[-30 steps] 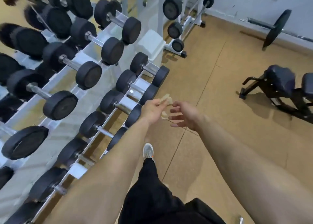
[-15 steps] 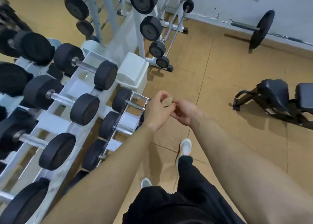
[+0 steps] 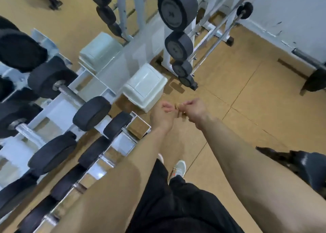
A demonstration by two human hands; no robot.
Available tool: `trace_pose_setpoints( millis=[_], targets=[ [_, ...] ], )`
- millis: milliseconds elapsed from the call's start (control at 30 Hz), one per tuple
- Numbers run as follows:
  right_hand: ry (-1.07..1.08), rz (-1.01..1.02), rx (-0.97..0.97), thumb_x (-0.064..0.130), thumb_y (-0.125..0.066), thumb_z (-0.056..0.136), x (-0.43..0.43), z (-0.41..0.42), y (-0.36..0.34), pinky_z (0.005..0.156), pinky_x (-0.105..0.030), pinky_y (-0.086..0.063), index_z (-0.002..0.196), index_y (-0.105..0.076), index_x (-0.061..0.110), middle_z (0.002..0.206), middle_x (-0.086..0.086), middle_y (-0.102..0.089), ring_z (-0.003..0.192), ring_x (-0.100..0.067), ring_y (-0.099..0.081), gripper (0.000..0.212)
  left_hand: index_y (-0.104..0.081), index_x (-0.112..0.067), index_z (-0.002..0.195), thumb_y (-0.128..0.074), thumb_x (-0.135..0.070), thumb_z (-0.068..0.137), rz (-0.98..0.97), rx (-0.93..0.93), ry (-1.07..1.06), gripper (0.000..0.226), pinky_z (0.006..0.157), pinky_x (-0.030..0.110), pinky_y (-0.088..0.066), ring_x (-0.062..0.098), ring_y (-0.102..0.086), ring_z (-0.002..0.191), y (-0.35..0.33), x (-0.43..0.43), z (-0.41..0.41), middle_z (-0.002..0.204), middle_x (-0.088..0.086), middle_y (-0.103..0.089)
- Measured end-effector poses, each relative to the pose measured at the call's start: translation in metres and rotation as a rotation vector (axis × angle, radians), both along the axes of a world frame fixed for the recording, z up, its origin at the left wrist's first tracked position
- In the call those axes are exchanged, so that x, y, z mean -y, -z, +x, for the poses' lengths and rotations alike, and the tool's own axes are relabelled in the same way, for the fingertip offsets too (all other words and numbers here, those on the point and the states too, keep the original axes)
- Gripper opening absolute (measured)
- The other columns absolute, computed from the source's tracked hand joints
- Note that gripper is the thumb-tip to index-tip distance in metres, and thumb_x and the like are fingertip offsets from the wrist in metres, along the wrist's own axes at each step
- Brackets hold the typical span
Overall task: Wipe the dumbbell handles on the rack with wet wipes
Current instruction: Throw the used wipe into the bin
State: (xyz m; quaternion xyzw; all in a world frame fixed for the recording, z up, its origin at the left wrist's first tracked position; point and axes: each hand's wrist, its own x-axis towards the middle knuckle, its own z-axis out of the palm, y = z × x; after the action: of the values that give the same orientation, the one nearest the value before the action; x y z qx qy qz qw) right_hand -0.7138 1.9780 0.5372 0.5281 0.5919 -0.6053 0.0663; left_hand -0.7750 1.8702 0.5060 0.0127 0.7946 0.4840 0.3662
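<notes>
Both my hands meet in front of me over the floor, just right of the dumbbell rack's end. My left hand [image 3: 163,115] and my right hand [image 3: 194,110] pinch a small crumpled wet wipe [image 3: 177,106] between their fingertips. The white dumbbell rack [image 3: 88,84] runs along the left, with black dumbbells on two tiers. The nearest upper dumbbell [image 3: 91,113] shows a metal handle [image 3: 71,94]. Most of the wipe is hidden by my fingers.
A white lidded bin [image 3: 145,87] stands on the floor just beyond my hands. Behind it a white plate tree [image 3: 178,44] holds black weight plates. A barbell [image 3: 310,59] lies by the wall at right, a black bench [image 3: 310,165] at the right edge.
I have walked forward along the rack, so the bin and plate tree are nearer. My hands stay together on the wipe, which looks more bunched up than one second ago.
</notes>
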Motion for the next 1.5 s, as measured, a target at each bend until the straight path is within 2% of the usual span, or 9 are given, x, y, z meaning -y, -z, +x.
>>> trace_pose_setpoints(
  millis=[100, 233, 433, 533, 700, 833, 1000, 1200, 1500],
  targets=[
    [-0.017, -0.065, 0.058, 0.003, -0.06, 0.094, -0.036, -0.055, 0.026, 0.068, -0.033, -0.059, 0.083, -0.069, 0.011, 0.085, -0.01, -0.071, 0.078, -0.02, -0.067, 0.016, -0.066, -0.023, 0.083, -0.081, -0.012, 0.079, -0.008, 0.072, -0.107, 0.018, 0.084, 0.029, -0.055, 0.016, -0.07, 0.092, 0.025, -0.032, -0.044, 0.092, -0.001, -0.074],
    [0.022, -0.157, 0.069, 0.002, -0.055, 0.09, -0.075, -0.129, 0.079, 0.065, -0.027, -0.058, 0.102, -0.071, -0.001, 0.091, -0.012, -0.073, 0.075, -0.018, -0.069, 0.02, -0.071, -0.023, 0.09, -0.079, -0.017, 0.084, -0.047, 0.161, -0.225, 0.011, 0.078, 0.02, -0.048, 0.004, -0.064, 0.085, 0.067, -0.072, -0.109, 0.089, -0.012, -0.069],
    [-0.139, -0.224, 0.013, -0.01, -0.07, 0.087, -0.106, -0.2, 0.161, 0.084, -0.029, -0.059, 0.086, -0.07, 0.001, 0.086, -0.015, -0.066, 0.081, -0.023, -0.063, 0.011, -0.073, -0.023, 0.072, -0.074, 0.0, 0.081, -0.048, 0.336, -0.383, 0.025, 0.095, 0.043, -0.057, 0.023, -0.069, 0.083, 0.153, -0.1, -0.187, 0.088, 0.006, -0.076],
    [-0.217, -0.276, 0.065, -0.004, -0.068, 0.092, -0.128, -0.226, 0.214, 0.084, -0.032, -0.061, 0.086, -0.062, 0.012, 0.093, -0.012, -0.066, 0.084, -0.02, -0.065, 0.018, -0.07, -0.01, 0.089, -0.066, 0.005, 0.087, 0.061, 0.516, -0.55, 0.016, 0.085, 0.04, -0.058, 0.028, -0.068, 0.085, 0.202, -0.103, -0.218, 0.092, 0.015, -0.074],
    [-0.339, -0.185, 0.147, -0.005, -0.073, 0.087, -0.151, -0.261, 0.311, 0.058, -0.022, -0.053, 0.094, -0.055, 0.013, 0.081, -0.002, -0.065, 0.061, -0.006, -0.065, 0.027, -0.074, -0.019, 0.109, -0.051, -0.019, 0.097, -0.426, 0.064, -0.204, 0.026, 0.091, 0.027, -0.048, 0.022, -0.063, 0.11, 0.307, -0.106, -0.248, 0.118, 0.0, -0.071],
    [-0.449, 0.003, 0.132, 0.006, -0.081, 0.081, -0.162, -0.284, 0.385, 0.058, -0.026, -0.047, 0.086, -0.052, 0.024, 0.082, -0.001, -0.069, 0.063, -0.01, -0.061, 0.034, -0.057, -0.025, 0.135, -0.044, -0.018, 0.098, -0.563, 0.058, -0.115, 0.04, 0.092, 0.029, -0.042, 0.024, -0.054, 0.124, 0.38, -0.124, -0.261, 0.136, 0.001, -0.06],
    [-0.322, -0.001, 0.105, 0.015, -0.083, 0.082, -0.166, -0.311, 0.435, 0.076, -0.033, -0.062, 0.087, -0.063, 0.024, 0.089, 0.001, -0.071, 0.084, -0.019, -0.07, 0.022, -0.058, -0.027, 0.134, -0.048, -0.015, 0.094, -0.536, -0.045, -0.255, 0.043, 0.082, 0.03, -0.042, 0.028, -0.059, 0.113, 0.418, -0.14, -0.272, 0.126, 0.002, -0.065],
    [-0.437, 0.016, 0.093, 0.009, -0.07, 0.088, -0.158, -0.323, 0.442, 0.088, -0.025, -0.049, 0.129, -0.063, 0.022, 0.104, 0.01, -0.063, 0.099, -0.013, -0.059, 0.043, -0.068, -0.017, 0.114, -0.045, -0.011, 0.09, -0.557, 0.001, -0.299, 0.034, 0.075, 0.034, -0.043, 0.03, -0.058, 0.094, 0.427, -0.144, -0.274, 0.102, 0.005, -0.066],
    [-0.566, 0.031, 0.251, 0.014, -0.055, 0.094, -0.169, -0.281, 0.407, 0.091, -0.044, -0.059, 0.107, -0.066, 0.023, 0.1, 0.001, -0.068, 0.095, -0.022, -0.068, 0.019, -0.047, -0.026, 0.149, -0.043, -0.016, 0.1, -0.516, 0.106, -0.363, 0.05, 0.096, 0.029, -0.043, 0.027, -0.054, 0.124, 0.38, -0.141, -0.261, 0.143, 0.001, -0.054]
  ],
)
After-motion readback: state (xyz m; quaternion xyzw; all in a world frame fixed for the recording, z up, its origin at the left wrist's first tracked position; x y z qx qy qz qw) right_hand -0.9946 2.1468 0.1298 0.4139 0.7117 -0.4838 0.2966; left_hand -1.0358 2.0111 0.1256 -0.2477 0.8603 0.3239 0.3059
